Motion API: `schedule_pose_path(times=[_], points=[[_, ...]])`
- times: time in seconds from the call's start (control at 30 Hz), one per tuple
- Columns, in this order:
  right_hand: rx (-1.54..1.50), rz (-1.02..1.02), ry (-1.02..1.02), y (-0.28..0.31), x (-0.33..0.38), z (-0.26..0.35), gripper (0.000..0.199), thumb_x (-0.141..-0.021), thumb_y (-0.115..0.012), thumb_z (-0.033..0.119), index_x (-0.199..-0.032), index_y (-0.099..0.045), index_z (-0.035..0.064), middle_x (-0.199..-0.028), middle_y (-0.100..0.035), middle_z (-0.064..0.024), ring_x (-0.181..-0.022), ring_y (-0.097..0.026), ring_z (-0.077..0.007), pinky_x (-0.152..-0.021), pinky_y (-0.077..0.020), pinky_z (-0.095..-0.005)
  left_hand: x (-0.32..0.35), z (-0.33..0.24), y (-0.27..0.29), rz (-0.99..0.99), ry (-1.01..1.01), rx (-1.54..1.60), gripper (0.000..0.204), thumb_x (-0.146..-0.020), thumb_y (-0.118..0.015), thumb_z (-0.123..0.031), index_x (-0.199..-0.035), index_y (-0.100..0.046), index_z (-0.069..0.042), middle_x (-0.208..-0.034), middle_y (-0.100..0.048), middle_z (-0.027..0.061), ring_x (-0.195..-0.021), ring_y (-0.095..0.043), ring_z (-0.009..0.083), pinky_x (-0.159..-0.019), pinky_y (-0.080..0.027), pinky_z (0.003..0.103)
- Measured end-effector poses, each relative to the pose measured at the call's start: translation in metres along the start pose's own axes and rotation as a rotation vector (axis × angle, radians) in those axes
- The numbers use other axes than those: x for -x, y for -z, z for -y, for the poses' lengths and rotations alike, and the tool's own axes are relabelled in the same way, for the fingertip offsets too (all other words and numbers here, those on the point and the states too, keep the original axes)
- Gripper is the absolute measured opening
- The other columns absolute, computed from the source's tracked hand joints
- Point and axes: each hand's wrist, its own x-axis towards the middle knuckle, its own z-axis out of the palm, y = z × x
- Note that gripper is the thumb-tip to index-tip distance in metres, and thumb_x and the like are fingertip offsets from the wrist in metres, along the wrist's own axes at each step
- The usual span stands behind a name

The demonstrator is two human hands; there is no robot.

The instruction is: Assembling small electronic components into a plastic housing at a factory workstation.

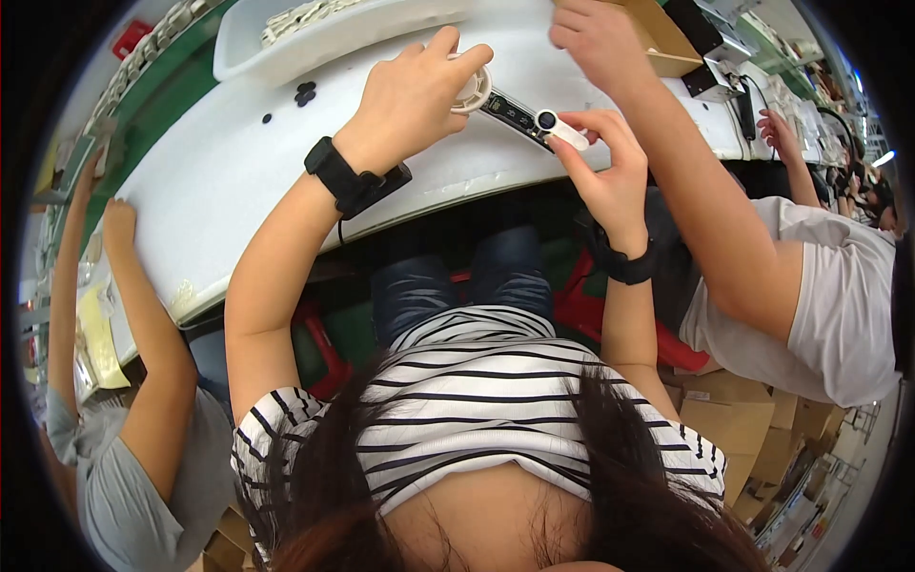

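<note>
My left hand (412,95) is closed around a round white part (474,91) like a small fan housing, with the fingers curled over its top, so only its right edge shows past my fingertips. My right hand (610,167) grips a short white cylinder piece (562,129) between thumb and fingers; its dark round end points toward my left hand. Between the two pieces I see a narrow black strip (510,112), which runs from the round part to the cylinder, but I cannot tell if it is joined to them. Both pieces are held just above the near edge of the white bench (219,181). On each wrist I wear a black strap, the left strap (351,178) and the right strap (624,262). Further on the bench there is a white tray (286,43) with small pale parts inside, and near it some small dark dots (305,92) lie on the surface. A hand of another person (591,33) reaches over the bench from my right side, very near to my right hand. On my left side, a second person rests a hand (119,219) on the bench edge.
</note>
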Motion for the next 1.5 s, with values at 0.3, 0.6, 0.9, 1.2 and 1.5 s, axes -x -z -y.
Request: schedule_pose_path(times=[0.3,0.6,0.9,1.2,1.5], points=[[-0.055,0.21,0.194,-0.065,-0.025,0.011,0.02,-0.074,-0.075,0.01,-0.093,-0.071,0.006,-0.081,-0.06,-0.0059,-0.075,-0.055,-0.0175,-0.067,-0.0443,-0.0277,0.054,0.007,0.04,0.163,0.267,0.0,0.052,-0.061,-0.076,-0.024,-0.108,-0.056,-0.013,-0.089,-0.057,0.0075,-0.075,-0.062,0.0278,-0.057,-0.05,0.037],[-0.15,0.54,0.025,-0.079,-0.049,0.014,0.02,-0.074,-0.076,0.011,-0.092,-0.072,0.0049,-0.075,-0.057,-0.0023,-0.066,-0.048,-0.0127,-0.061,-0.0409,-0.0256,0.063,0.007,0.05,0.278,0.402,-0.043,0.049,-0.065,-0.078,-0.034,-0.104,-0.059,-0.011,-0.088,-0.062,0.0072,-0.078,-0.064,0.0257,-0.065,-0.051,0.034],[-0.124,0.701,-0.083,-0.082,-0.065,0.013,0.022,-0.07,-0.078,0.009,-0.089,-0.072,0.0011,-0.074,-0.059,-0.0044,-0.066,-0.052,-0.0129,-0.062,-0.0444,-0.0251,0.067,0.013,0.043,0.215,0.336,-0.01,0.048,-0.064,-0.075,-0.037,-0.101,-0.059,-0.009,-0.086,-0.061,0.0081,-0.076,-0.064,0.0272,-0.06,-0.051,0.037],[-0.068,0.656,0.087,-0.068,-0.063,0.017,0.019,-0.07,-0.077,0.012,-0.085,-0.072,0.0027,-0.078,-0.067,-0.0093,-0.069,-0.062,-0.0199,-0.065,-0.0498,-0.029,0.068,0.017,0.037,0.156,0.252,-0.025,0.049,-0.068,-0.074,-0.035,-0.107,-0.061,-0.008,-0.089,-0.062,0.0084,-0.077,-0.063,0.0274,-0.066,-0.051,0.037],[-0.141,0.624,0.003,-0.07,-0.061,0.005,0.008,-0.077,-0.071,0.003,-0.08,-0.065,-0.0025,-0.081,-0.063,-0.0064,-0.065,-0.057,-0.014,-0.061,-0.046,-0.0238,0.057,0.013,0.023,0.111,0.158,0.32,0.023,-0.08,-0.067,-0.017,-0.095,-0.068,0.0,-0.079,-0.064,0.0114,-0.075,-0.059,0.0265,-0.07,-0.048,0.034]])
